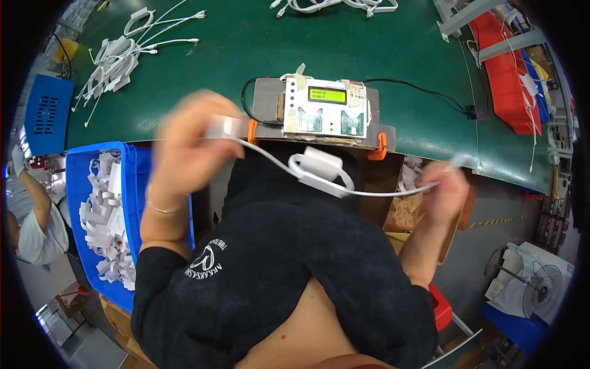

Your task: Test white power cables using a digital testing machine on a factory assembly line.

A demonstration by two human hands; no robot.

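A white cable (393,194) stretches between my two hands in front of my body. Its middle is coiled and bound in a white paper wrap (321,162). My left hand (195,144), smeared by motion, is closed on one end, where a pale block-like piece (225,127) shows at the fingers. The other end is pinched in my right hand (444,190), also blurred, with a faint tip sticking out above the fingers. Just beyond the cable stands a white tester box (326,126) with a lit yellow-green display, on a grey base held by orange clamps.
Several bundled white cables (117,61) lie at the far left of the green table (246,46), more at the far middle. A blue bin (132,209) of white wraps stands left. Red bin (501,74) far right, cardboard box (399,230) below, fan (541,292). Another person (40,224) works at left.
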